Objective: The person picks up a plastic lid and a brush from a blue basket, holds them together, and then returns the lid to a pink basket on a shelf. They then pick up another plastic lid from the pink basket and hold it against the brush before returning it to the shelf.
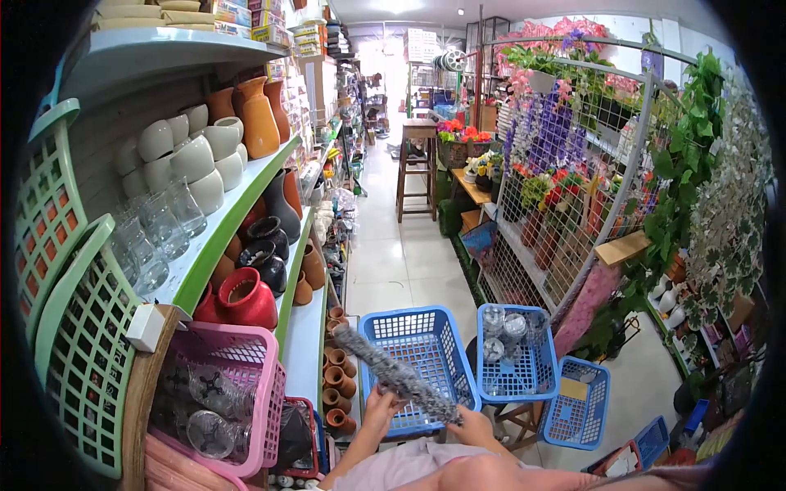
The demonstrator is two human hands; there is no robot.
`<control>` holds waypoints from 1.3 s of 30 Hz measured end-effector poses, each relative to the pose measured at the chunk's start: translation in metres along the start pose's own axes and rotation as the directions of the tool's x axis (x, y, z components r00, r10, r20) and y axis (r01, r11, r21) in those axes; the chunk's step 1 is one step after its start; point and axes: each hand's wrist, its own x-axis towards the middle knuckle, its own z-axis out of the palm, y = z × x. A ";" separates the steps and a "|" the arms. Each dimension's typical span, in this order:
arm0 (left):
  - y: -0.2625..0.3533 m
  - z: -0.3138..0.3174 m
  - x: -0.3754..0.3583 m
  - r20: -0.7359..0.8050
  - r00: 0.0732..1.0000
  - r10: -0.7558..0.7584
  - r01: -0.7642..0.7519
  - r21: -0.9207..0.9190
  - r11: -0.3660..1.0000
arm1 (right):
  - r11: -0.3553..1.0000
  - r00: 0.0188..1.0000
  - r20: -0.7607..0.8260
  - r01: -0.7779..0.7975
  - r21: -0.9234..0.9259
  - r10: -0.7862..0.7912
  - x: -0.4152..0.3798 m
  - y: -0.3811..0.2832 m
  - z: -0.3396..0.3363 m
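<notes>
A long grey fluffy duster [397, 375] slants across the front of me, its far end up to the left over the rim of a blue basket [467, 360]. My left hand [381, 407] is closed at its underside, near the middle. My right hand [472, 427] is closed round its near, lower end. The fingers of both hands are partly hidden by the duster. Beneath it, the blue basket's slotted floor shows. Just right of that basket stands a second blue basket [524, 383] with several clear glass pieces [514, 326] in its far part.
On the left, a pink basket [274, 385] holds glassware beside shelves with white pots [192, 164], glass jars, a red vase [250, 299] and clay pots [338, 380]. A third blue basket [604, 401] sits lower right. A wire rack [565, 196] with flowers borders the aisle; a wooden stool [417, 172] stands ahead.
</notes>
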 end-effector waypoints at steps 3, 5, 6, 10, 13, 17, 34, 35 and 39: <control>-0.016 -0.011 0.007 -0.020 1.000 -0.007 0.008 0.053 0.999 | 0.991 0.990 -0.059 -0.134 -0.030 0.132 -0.005 0.006 -0.015; -0.011 -0.003 -0.001 -0.006 1.000 0.018 -0.018 0.026 0.999 | 0.998 0.999 -0.015 -0.042 -0.050 0.041 -0.019 0.025 -0.019; -0.009 0.002 -0.004 0.013 0.999 0.036 -0.036 -0.002 0.999 | 0.997 0.999 0.028 0.044 -0.069 -0.042 -0.023 0.032 -0.025; -0.012 0.020 -0.019 -0.032 0.995 0.089 -0.089 0.014 0.996 | 0.997 0.996 -0.039 -0.082 -0.016 0.081 -0.043 0.053 -0.052; -0.023 0.027 -0.029 -0.014 0.996 0.092 -0.092 -0.059 0.994 | 0.993 0.996 0.049 0.085 -0.078 -0.081 -0.067 0.074 -0.060; -0.041 0.046 -0.047 -0.010 0.989 0.149 -0.149 -0.035 0.988 | 0.994 0.996 -0.011 -0.094 -0.055 0.094 -0.087 0.090 -0.084; -0.158 0.120 -0.156 0.027 0.993 -0.111 0.100 0.261 0.960 | 0.980 0.979 -0.018 -0.201 0.013 0.201 -0.164 0.103 -0.130; -0.162 0.125 -0.160 0.036 0.993 -0.112 0.101 0.228 0.968 | 0.984 0.981 -0.085 -0.167 0.067 0.172 -0.168 0.113 -0.125; -0.164 0.135 -0.161 0.096 0.993 -0.065 0.059 0.071 0.996 | 0.997 0.997 -0.035 0.072 0.017 -0.072 -0.192 0.112 -0.121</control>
